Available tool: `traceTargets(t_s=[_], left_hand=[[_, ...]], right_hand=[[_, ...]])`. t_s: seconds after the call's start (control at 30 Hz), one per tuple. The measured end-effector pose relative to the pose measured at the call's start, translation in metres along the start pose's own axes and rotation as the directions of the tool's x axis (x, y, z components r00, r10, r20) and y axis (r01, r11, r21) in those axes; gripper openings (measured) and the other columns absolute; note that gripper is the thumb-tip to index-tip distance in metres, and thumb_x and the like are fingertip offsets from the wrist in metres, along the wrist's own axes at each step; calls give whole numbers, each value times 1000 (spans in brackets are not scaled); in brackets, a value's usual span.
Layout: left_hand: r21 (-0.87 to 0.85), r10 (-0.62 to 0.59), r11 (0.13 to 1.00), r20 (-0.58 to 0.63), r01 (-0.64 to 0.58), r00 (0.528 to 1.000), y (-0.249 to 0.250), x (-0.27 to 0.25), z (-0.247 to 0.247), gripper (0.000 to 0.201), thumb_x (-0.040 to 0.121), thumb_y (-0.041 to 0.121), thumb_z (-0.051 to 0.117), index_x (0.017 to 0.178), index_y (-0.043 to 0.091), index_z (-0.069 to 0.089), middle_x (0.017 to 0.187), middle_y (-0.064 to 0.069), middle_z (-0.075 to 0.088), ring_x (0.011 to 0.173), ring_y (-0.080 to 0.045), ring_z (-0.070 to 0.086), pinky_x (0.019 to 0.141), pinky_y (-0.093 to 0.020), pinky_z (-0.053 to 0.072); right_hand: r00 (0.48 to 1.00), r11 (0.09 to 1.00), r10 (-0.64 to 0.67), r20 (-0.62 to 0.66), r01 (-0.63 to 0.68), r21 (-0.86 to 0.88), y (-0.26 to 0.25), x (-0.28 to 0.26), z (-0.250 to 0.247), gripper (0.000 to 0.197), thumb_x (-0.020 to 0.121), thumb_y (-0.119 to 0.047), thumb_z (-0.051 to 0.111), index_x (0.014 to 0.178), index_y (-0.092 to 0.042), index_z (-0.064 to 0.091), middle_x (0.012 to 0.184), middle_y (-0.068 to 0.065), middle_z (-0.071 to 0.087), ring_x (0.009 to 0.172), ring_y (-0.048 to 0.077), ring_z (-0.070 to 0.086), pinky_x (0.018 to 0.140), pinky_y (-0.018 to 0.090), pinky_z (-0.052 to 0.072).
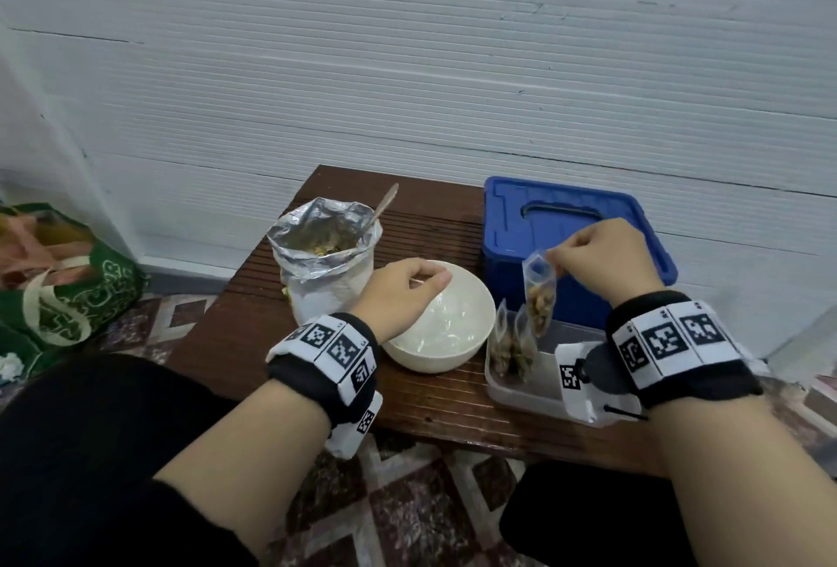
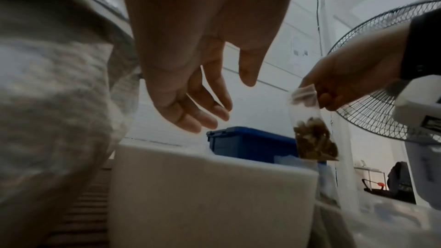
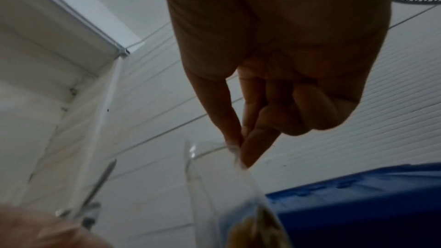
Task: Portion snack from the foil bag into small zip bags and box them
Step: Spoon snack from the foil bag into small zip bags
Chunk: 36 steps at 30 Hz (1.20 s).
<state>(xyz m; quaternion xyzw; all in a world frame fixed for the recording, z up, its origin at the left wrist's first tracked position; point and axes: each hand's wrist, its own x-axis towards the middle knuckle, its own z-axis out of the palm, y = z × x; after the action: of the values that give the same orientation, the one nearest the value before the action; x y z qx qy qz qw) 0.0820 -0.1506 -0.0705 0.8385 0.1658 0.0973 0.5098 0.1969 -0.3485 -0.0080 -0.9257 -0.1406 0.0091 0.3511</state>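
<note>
While the small clear zip bag of brown snack (image 1: 539,295) is hung in the air by its top edge, it is pinched between the thumb and fingertips (image 3: 248,150) of the right hand (image 1: 607,258), with the other fingers curled in. The bag is probably held this way so the heavy snack stays at the bottom and the top strip stays flat. The snack hangs below the pinch, and nothing else touches the bag. The landmark here is the clear plastic box (image 1: 521,390), and the held bag is just above it. Two more filled little bags (image 1: 512,344) are stood up inside the box, at its end nearest the round cream bowl (image 1: 471,340). They seem to be stood up so that more can fit beside them. The bowl is set just beside the box, and the left hand (image 1: 403,295) is held over the bowl with loose fingers and nothing in it. The shiny silver foil bag (image 1: 326,267) is stood open on the far side of the bowl from the box, with a spoon handle (image 1: 385,204) sticking out, likely so snack can be scooped. A blue plastic bin with a lid (image 1: 570,245) is right behind the box.
</note>
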Motion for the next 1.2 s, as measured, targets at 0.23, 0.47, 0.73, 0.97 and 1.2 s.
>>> traceTargets(t_s=[0.23,0.47,0.73,0.97,1.2], left_hand=[[115,-91,989,-17,93,996,-20,4,10,24,94,32,60,113,19,67,113,8,65,101,-7,57,94,-23,43],[210,-70,975,-5,70,998,-22,5,18,35,88,29,68,122,21,61,114,5,60,94,-7,50,85,-20,38],[381,-148,918,79,107,986,-20,8,32,57,76,42,78,127,27,57,102,9,58,98,-13,55,94,-33,45],[607,-57,793,-7,49,998,-22,7,38,73,78,43,75,141,28,42,135,-3,37,128,-23,35,107,-33,32],[682,28,729,-113,57,993,-25,12,28,61,83,44,70,137,26,47,139,-2,40,130,-24,34,108,-34,26]], right_hand=[[987,964,137,83,-114,-241,33,9,21,19,81,-14,65,72,1,72,77,15,69,70,28,63,60,30,49],[948,926,245,202,-167,-338,48,6,39,12,81,-15,68,87,-5,69,90,12,67,84,29,63,71,32,51],[941,920,247,233,-152,-362,38,10,31,21,82,-25,68,82,-5,64,79,10,60,76,27,59,63,30,44],[966,939,161,201,-87,-334,27,13,32,20,85,-25,67,91,-6,67,86,11,68,81,27,65,76,38,57],[968,944,133,214,-58,-324,20,12,36,23,85,-28,67,98,-9,66,92,11,68,87,26,65,80,38,56]])
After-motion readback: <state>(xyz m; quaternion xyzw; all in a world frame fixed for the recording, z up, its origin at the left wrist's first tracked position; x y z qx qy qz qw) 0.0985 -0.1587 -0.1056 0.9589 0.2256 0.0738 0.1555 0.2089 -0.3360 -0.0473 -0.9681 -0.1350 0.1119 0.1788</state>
